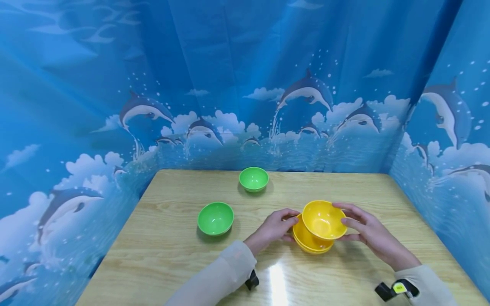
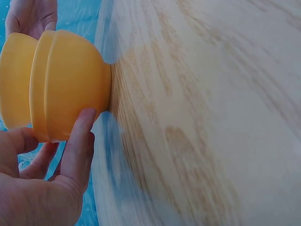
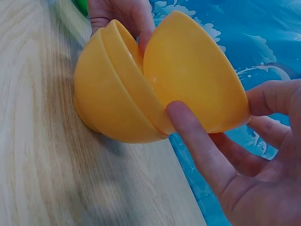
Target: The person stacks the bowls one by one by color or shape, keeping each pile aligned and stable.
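On the table, two nested yellow bowls (image 1: 313, 250) stand upright, and my left hand (image 1: 272, 227) grips their left side, thumb at the rim and fingers along the outer wall. In the left wrist view one fingertip touches the lower bowl (image 2: 77, 80) near its foot. A third yellow bowl (image 1: 324, 221) is tilted over the stack, held by my right hand (image 1: 365, 229) at its right edge. The right wrist view shows this tilted bowl (image 3: 193, 75) partly inside the stack's mouth, with the thumb and fingers of my right hand (image 3: 263, 160) around its wall.
Two green bowls are upright on the wooden table (image 1: 160, 263): one green bowl (image 1: 215, 219) left of my hands, another green bowl (image 1: 254, 179) near the back edge. A blue dolphin-print curtain (image 1: 229, 85) hangs behind the table and at its sides.
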